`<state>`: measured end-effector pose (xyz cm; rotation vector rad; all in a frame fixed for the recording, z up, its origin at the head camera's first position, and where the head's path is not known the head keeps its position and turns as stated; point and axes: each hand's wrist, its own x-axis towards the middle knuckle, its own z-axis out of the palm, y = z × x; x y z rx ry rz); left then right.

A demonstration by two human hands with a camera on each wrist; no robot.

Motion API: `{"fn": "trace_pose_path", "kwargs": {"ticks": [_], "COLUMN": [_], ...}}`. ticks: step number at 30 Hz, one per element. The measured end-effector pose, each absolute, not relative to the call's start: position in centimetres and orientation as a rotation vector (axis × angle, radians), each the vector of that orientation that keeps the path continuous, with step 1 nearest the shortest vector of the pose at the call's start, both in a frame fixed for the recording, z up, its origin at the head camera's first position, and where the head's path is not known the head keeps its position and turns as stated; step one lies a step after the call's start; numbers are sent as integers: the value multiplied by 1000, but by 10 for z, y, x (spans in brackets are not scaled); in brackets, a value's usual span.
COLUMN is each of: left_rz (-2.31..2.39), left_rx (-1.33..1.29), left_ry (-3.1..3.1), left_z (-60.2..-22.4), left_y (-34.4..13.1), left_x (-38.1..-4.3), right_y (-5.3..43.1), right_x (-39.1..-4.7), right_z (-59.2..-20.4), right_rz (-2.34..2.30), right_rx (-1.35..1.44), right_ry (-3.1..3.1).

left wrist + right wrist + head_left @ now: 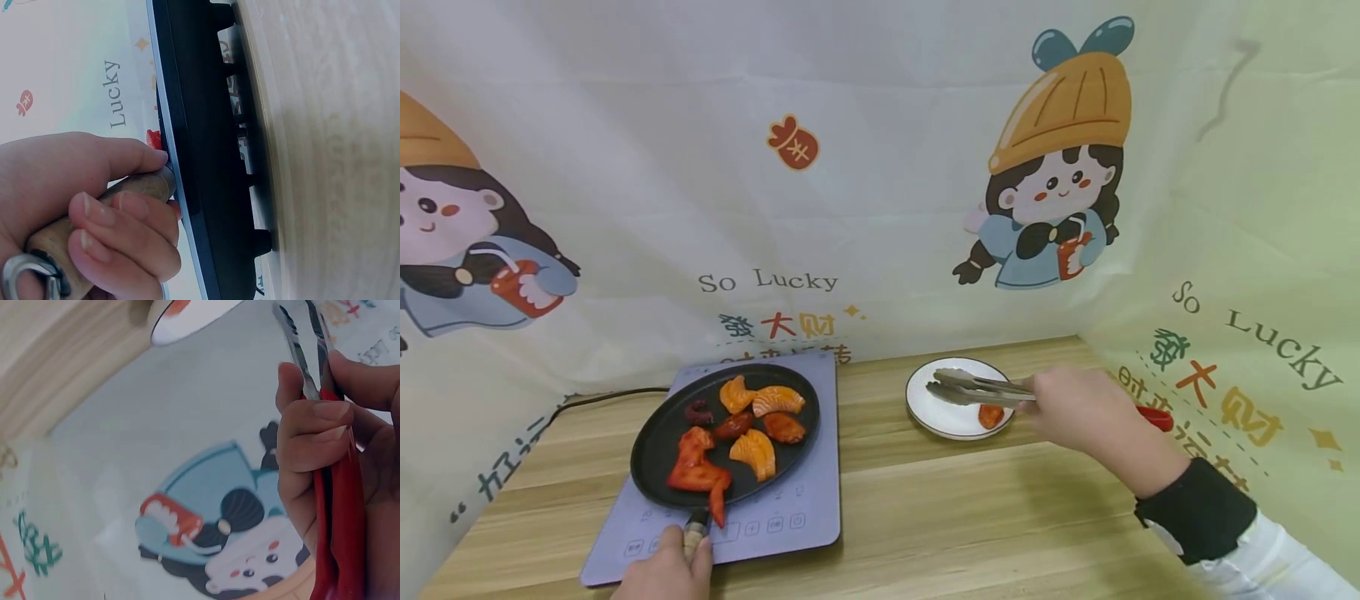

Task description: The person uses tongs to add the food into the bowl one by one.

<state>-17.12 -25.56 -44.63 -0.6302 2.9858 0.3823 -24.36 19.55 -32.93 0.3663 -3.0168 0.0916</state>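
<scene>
My left hand point(666, 571) grips the wooden handle point(142, 184) of a black frying pan point(655, 458). In the pan lie a red chicken wing point(696, 467), several orange, pale-striped slices point(752, 454), two reddish-brown pieces point(784, 427) and a dark curled piece point(698, 413). The wing's tip hangs over the pan's near rim. My right hand point(1078, 417) holds metal tongs with red handles point(344, 512). In the head view the tong tips, slightly apart with nothing between them, overlap a white plate point(921, 414). One reddish-orange piece point(991, 416) lies on this plate, below the tongs.
Under the pan is a pale induction cooker point(808, 512), standing on short feet on the wooden table point(940, 517). A black cord point(602, 395) runs off to its left. Printed cloth point(880, 208) hangs behind the table and along its sides.
</scene>
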Motion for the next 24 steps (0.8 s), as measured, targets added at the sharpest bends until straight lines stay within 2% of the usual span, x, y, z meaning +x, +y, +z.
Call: {"fn": "trace_pose_path", "kwargs": {"ticks": [5, 16, 24], "left_rz": [390, 401, 396], "left_rx": [-632, -642, -675], "left_ry": [2976, 3008, 3019], "left_z": [-453, -509, -495], "left_y": [-259, -292, -282], "left_x": [-174, -200, -193], "right_y": [217, 241, 240], "right_x": [-247, -246, -246], "right_z": [-321, -311, -308], "right_rz": [-16, -123, -174], "right_rx": [369, 381, 365], "right_ry": [-3026, -3054, -3063]}}
